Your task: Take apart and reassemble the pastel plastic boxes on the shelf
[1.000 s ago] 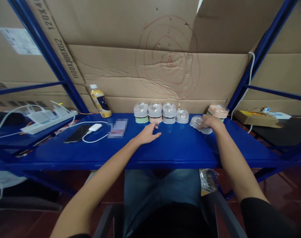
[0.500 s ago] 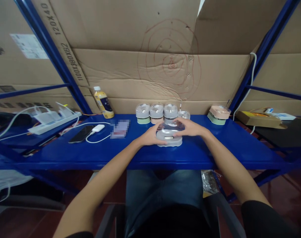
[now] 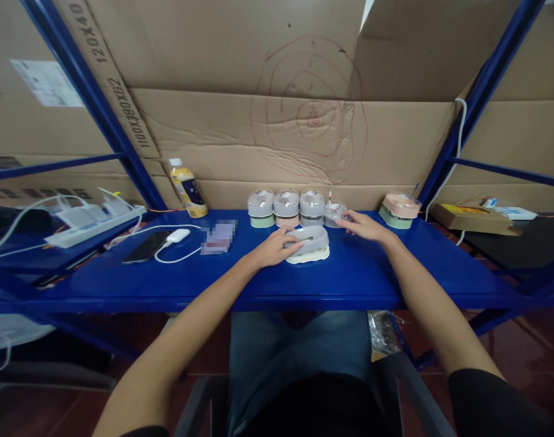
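My left hand grips the left side of a grey oval container, thumb in front and fingers over the top. A slot-like opening shows in the container, which sits tilted over a cream, wavy-edged base on the blue table. Farther back, my right hand has its fingers closed at the right edge of a low grey container with a clear top. To its left stand several two-tier containers in a row, one with a green bottom, one with a pink bottom.
A pink-and-green container stands at the back right. On the left are a yellow bottle, a phone, a white charger with cable and a blurred-out flat item. Cardboard closes off the table's back.
My right hand has left the front container and moved back and right to the low one. The front container now looks lower and tilted, with its clear top gone and the cream base showing.
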`<state>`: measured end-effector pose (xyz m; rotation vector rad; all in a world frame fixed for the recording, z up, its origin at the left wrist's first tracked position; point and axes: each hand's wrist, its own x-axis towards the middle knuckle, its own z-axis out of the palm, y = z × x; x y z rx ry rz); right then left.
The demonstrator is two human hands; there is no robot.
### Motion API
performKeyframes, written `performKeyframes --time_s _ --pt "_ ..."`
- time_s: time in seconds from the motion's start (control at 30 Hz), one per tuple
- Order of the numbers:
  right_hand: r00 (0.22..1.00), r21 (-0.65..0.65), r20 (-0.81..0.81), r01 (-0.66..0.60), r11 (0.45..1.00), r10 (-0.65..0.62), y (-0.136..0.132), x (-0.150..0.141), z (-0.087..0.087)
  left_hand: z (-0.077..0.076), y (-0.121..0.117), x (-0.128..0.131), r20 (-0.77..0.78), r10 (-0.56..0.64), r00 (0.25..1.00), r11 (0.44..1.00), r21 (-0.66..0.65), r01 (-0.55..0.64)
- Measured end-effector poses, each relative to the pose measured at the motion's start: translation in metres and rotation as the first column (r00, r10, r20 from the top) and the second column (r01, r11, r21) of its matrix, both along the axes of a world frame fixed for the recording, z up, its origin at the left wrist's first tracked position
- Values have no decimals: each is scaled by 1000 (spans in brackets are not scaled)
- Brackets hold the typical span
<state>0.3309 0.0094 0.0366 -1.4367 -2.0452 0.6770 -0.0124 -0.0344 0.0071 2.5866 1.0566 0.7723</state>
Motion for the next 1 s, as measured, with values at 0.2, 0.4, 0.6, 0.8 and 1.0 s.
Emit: performKeyframes --time_s 0.2,0.4,0.6,0.8,1.0 --pt "999 59 -37 25 998 -23 0 2 0 1 13 -9 94 91 991 992 78 -98" --pt "997 209 -81 26 978 -9 -2 -4 0 3 10 -14 97 111 989 986 114 -122" --pt "969 257 -141 -162 953 203 -10 -17 1 0 -10 1 -72 -49 996 998 35 51" --pt "919 214 -94 -358 909 384 -21 -40 -2 -2 -8 4 92 14 996 997 -82 -6" --pt "896 286 27 -432 856 443 -31 -55 -2 -10 -4 8 246 -18 969 986 -155 58"
